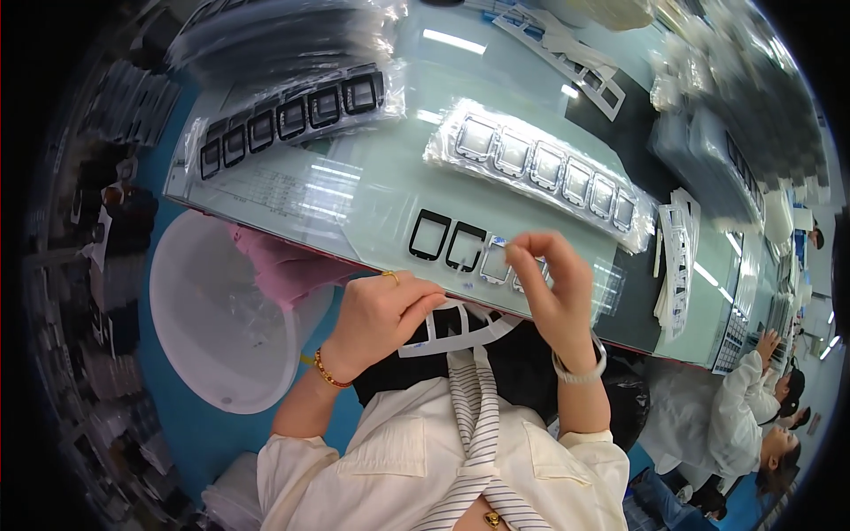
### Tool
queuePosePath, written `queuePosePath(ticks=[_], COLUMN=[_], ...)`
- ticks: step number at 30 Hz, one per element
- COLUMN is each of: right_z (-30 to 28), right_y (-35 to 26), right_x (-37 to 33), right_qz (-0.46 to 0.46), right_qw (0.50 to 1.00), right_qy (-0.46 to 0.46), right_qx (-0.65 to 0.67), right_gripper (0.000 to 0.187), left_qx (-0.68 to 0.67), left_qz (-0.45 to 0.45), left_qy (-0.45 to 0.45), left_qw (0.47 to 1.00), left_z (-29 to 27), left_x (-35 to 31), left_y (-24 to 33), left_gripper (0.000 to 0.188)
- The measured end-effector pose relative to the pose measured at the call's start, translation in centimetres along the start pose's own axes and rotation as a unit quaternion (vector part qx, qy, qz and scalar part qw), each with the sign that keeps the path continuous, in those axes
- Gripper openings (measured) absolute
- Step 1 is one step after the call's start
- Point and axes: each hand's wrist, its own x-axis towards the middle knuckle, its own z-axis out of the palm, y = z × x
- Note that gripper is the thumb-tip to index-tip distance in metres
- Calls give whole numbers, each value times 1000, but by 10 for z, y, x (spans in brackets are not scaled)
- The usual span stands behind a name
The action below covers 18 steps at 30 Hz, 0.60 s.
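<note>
My left hand (376,319) rests at the table's front edge, its fingers closed together; whether anything thin is between them is hidden. My right hand (558,288) is raised over the row of frames, thumb and forefinger pinched; anything they hold is too small to make out. The row on the glass holds a black rectangular frame (414,237), another black frame (453,247) beside it, and a pale frame (494,265) with a blue-marked tab. A further pale frame (522,280) is partly covered by my right hand. A white cut-out sheet (460,336) lies below the table edge, before my torso.
A clear tray of pale frames (547,165) lies beyond the row, a tray of black frames (292,117) at left. Stacked clear trays (283,40) stand behind. White cut-out strips (677,265) lie right. A white tub (221,327) with pink cloth (283,265) stands below left. Co-workers sit at right.
</note>
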Motion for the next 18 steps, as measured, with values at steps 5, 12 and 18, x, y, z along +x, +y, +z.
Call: queuePosePath(ticks=[5,12,18], right_z=[17,22,23], right_y=[36,39,38], right_x=[16,16,16], right_qz=[7,19,21], right_qw=[999,999,998], right_qy=[24,16,21], right_qx=[-22,-34,-49], right_gripper=[13,14,13], left_qx=[72,123,117], left_qz=[69,79,75], left_qy=[33,42,43], left_qw=[994,988,989], left_z=[5,8,10], left_x=[6,4,5], left_y=[-5,-10,-11], left_gripper=[15,20,20])
